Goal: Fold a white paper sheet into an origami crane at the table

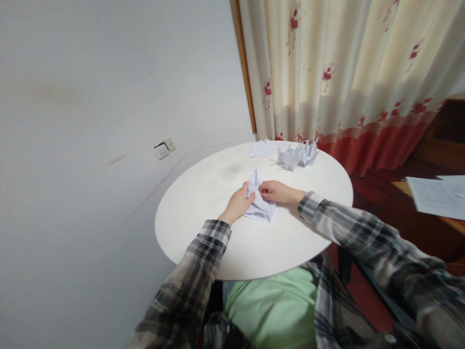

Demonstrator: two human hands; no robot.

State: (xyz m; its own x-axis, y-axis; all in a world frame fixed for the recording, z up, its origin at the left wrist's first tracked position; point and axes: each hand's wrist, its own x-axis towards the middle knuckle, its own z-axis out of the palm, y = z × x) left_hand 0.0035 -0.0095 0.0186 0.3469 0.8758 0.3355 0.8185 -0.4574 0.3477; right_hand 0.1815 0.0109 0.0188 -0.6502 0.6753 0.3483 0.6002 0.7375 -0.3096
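Note:
A partly folded sheet of white paper (262,208) lies on the round white table (196,213), with one pointed flap standing up at its far end. My left hand (240,199) grips its left side, thumb on top and fingers behind the paper. From the right, my right hand (276,191) pinches the paper's right edge near the upright flap, its fingers curled together. Beyond my hands, several folded white paper shapes with pointed tips, like origami cranes (298,156), stand in a cluster.
Flat white paper pieces (262,148) lie at the table's far edge. A wall with a socket (161,151) borders the left side, and a floral curtain (337,72) hangs behind. Printed sheets (436,196) rest on a wooden surface at right.

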